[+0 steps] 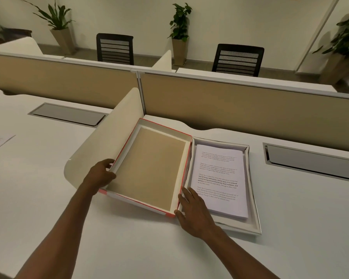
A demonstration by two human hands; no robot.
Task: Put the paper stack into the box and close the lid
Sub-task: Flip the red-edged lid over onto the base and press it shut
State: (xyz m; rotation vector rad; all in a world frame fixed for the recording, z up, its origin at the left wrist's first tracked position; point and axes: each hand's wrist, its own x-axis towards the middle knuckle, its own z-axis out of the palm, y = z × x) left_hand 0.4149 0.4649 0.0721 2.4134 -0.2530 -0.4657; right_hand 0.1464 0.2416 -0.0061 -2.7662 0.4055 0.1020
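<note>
Paper stack point(220, 180) already in box point(252, 200); lid point(149, 168) open, lying just left of box. Left hand point(100, 176) grips lid's far-left edge; right hand point(193, 212) flat at hinge. Swing lid over evenly, keep box pinned, corners aligned

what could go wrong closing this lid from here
The paper stack already lies in the box, but its far edge rides up against the far wall, so the lid might catch or crease the top sheets.

The right hand rests on the stack's near corner, beside the hinge side; it could be pinched as the lid comes over.

The left hand grips only one edge, so the lid may twist and seat unevenly.
</note>
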